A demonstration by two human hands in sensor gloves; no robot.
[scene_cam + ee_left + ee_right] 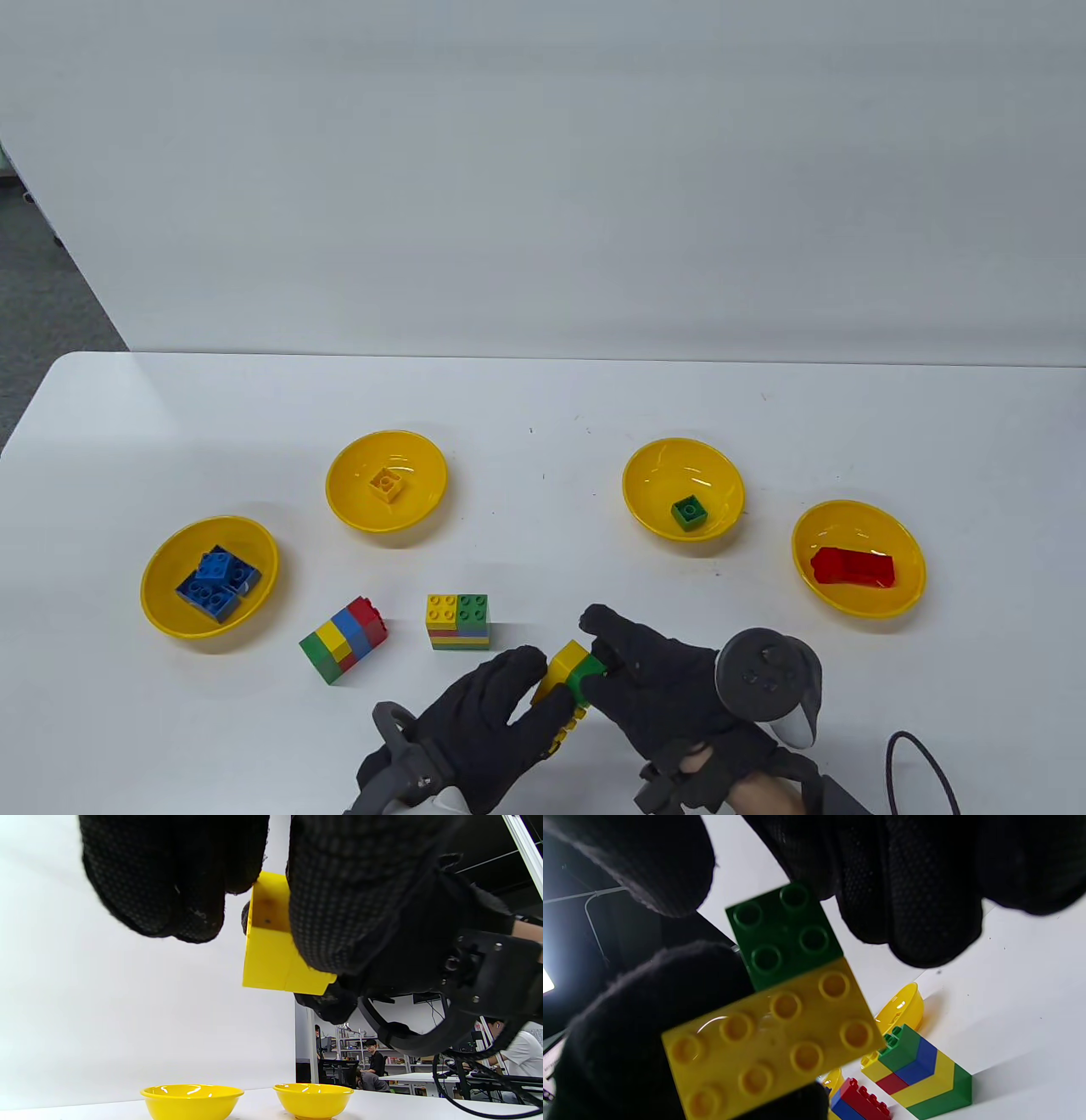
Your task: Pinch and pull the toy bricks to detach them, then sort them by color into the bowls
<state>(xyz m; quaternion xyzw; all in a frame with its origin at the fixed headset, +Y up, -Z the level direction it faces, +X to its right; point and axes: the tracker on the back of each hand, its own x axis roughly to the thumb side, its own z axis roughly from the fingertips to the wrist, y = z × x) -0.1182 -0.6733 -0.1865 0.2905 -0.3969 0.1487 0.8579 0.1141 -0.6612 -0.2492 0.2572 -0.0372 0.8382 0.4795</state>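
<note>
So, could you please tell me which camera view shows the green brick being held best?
The right wrist view: the green brick fills the frame, studs up, beside the yellow brick. The table view shows only a sliver between the hands; the left wrist view hides it.

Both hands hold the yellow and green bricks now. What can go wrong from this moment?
1. The left hand and right hand grip the joined yellow brick and green brick above the table; a sudden release could drop one.
2. The striped stack stands close in front of the hands; a jerk might knock it over.
3. The green-brick bowl lies beside the red-brick bowl; a hasty drop could land wrong.
</note>
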